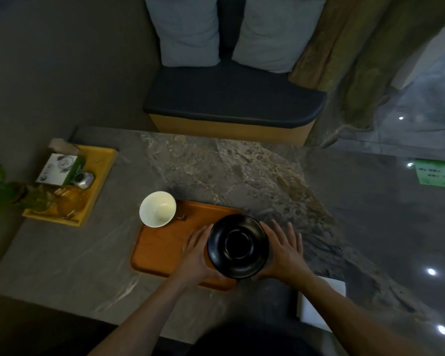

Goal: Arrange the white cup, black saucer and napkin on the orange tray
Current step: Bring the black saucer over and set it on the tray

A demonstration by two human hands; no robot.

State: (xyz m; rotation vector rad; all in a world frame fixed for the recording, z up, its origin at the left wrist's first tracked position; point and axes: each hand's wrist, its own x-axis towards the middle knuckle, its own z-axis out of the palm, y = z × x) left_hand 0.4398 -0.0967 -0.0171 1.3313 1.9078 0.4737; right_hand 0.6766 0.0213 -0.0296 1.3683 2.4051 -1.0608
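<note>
A black saucer [238,246] is held between both hands over the right end of the orange tray [165,249]. My left hand [197,253] presses its left rim and my right hand [283,249] its right rim, fingers spread. Whether the saucer rests on the tray or hovers just above it I cannot tell. The white cup [157,208] stands upright at the tray's far left corner, overhanging its edge. A white napkin [316,304] lies on the table near the front edge, right of the tray, partly hidden by my right forearm.
A yellow tray [103,160] at the table's far left holds a white and green box, a small metal tin and a glass teapot. Green leaves show at the left edge. Beyond the marble table stands a bench with a dark cushion [231,98] and two grey pillows.
</note>
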